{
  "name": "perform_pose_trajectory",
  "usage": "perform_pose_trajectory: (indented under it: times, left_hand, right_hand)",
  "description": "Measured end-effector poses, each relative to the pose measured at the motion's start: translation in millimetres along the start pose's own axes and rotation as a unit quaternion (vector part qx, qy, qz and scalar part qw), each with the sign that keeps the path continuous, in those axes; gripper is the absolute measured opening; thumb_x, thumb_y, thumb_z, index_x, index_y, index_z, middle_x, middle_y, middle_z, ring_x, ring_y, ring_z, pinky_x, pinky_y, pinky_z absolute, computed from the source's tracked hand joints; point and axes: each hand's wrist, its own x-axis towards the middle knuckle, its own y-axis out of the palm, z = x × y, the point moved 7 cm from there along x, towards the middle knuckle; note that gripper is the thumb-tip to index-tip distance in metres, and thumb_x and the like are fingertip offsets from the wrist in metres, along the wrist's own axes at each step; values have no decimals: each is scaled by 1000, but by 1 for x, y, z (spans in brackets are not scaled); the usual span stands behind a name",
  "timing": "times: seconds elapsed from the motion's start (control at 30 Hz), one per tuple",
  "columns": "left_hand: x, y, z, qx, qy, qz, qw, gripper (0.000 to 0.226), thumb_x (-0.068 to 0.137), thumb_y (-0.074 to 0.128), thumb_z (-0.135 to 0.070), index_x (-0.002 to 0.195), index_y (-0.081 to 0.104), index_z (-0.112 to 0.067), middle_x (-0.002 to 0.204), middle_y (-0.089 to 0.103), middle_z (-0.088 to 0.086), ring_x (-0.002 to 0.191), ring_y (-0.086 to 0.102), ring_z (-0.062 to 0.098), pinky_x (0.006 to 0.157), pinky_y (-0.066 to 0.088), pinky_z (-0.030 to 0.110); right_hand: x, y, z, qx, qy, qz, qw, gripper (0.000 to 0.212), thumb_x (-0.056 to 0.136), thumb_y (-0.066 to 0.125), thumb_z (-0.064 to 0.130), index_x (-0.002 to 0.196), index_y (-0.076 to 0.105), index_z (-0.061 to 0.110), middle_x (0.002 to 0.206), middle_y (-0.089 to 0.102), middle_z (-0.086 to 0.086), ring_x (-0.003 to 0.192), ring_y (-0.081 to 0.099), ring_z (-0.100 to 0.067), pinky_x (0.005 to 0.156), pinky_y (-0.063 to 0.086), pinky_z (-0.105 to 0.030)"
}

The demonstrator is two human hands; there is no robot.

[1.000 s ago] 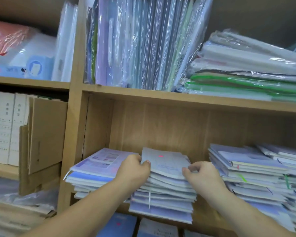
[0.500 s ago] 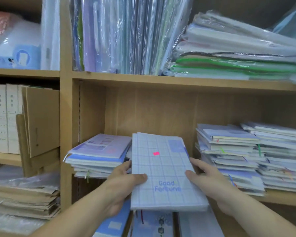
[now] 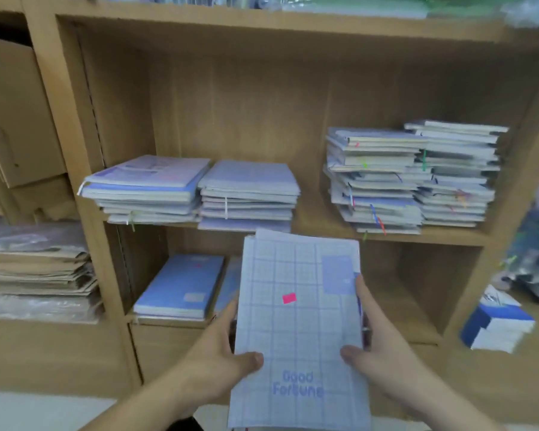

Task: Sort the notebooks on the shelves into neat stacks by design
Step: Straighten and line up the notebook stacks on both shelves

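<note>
With left hand [image 3: 221,365] and right hand [image 3: 383,359] each clamped on a side edge of the grid-pattern notebooks [image 3: 299,321], held near before the lower shelf [image 3: 411,315], square their edges, then lay them flat beside, not atop, the blue notebooks [image 3: 181,287].

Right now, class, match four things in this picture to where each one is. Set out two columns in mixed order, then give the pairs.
Things:
1. grid-cover notebooks
2. blue notebook
3. cardboard box
4. pink sticker

Places:
A. on the lower shelf, left side
B. held between the left hand and the right hand
C. stuck on the grid cover
D. at the far left of the view

Pairs: 1-B, 2-A, 3-D, 4-C
</note>
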Motion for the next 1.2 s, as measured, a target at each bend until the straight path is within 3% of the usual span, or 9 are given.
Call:
perform_pose_trajectory:
  times: [0.13, 0.23, 0.33, 0.43, 0.5, 0.67, 0.97, 1.1, 1.2]
  left_hand:
    - [24, 29, 18, 55, 18, 6, 998, 84, 91, 66, -1, 145, 27, -53, 130, 51, -45, 127, 47, -17, 109, 41, 20]
    - [50, 47, 37, 87, 26, 27, 996, 82, 94, 65, -4, 146, 24, -52, 136, 45, -46, 128, 42, -20, 108, 38, 13]
    - [74, 56, 67, 65, -32, -2, 997, 53, 95, 65, -8, 133, 50, -42, 127, 66, -18, 119, 63, 4, 102, 53, 31]
    - [104, 68, 82, 43, -75, -12, 996, 35, 99, 63, -11, 130, 58, -27, 120, 72, -1, 103, 71, 11, 90, 60, 33]
    - [127, 76, 84, 24, -81, -11, 996, 36, 100, 62, -15, 133, 56, -28, 118, 72, -4, 100, 71, 10, 83, 61, 28]
    - [174, 97, 84, -26, -45, -15, 999, 40, 100, 62, -13, 135, 55, -31, 119, 72, -10, 100, 71, 2, 78, 59, 19]
    - [233, 183, 90, -22, -22, -1, 1000, 39, 99, 61, -14, 135, 55, -28, 117, 74, -12, 106, 71, 7, 98, 57, 38]
    - [256, 226, 89, 22, -18, 21, 999, 40, 96, 65, -23, 134, 56, -32, 116, 73, -17, 106, 69, 5, 100, 56, 38]
    - [261, 252, 98, 52, -35, 15, 998, 35, 93, 68, -24, 127, 62, -27, 109, 74, -16, 99, 71, 5, 96, 58, 36]
  right_hand:
    - [-6, 7, -30, -16, 25, -19, 999, 122, 74, 58, 12, 142, -30, 63, 163, 12, 25, 149, 28, -8, 121, 30, -32]
    - [-2, 2, -50, 1, 66, -46, 997, 103, 87, 52, -3, 154, -7, 48, 131, 41, 40, 112, 54, 14, 82, 40, -2]
    - [13, -6, -90, -17, 108, -66, 992, 68, 93, 47, -4, 138, 42, 46, 113, 63, 30, 101, 61, 11, 69, 44, -6]
    - [40, -14, -121, -17, 148, -69, 986, 45, 96, 47, 2, 130, 57, 29, 117, 70, 11, 108, 65, -6, 75, 47, -13]
    - [60, -23, -133, -9, 159, -74, 984, 39, 97, 47, 1, 125, 62, 23, 114, 72, 8, 99, 67, 0, 70, 47, -10]
    - [97, -49, -154, 27, 154, -102, 982, 44, 100, 46, 1, 119, 65, 36, 106, 75, 13, 95, 71, -2, 67, 51, -14]
    - [105, -122, -211, -13, 226, -133, 965, 20, 102, 53, 7, 105, 64, 24, 98, 73, 9, 88, 71, -11, 69, 57, -29]
    - [104, -158, -237, -56, 261, -152, 952, 42, 101, 56, 10, 142, 54, 17, 119, 63, -1, 106, 60, -21, 84, 44, -25]
    - [87, -167, -257, -77, 275, -175, 942, 45, 100, 57, 12, 144, 54, 16, 133, 61, -4, 114, 57, -22, 90, 39, -24]
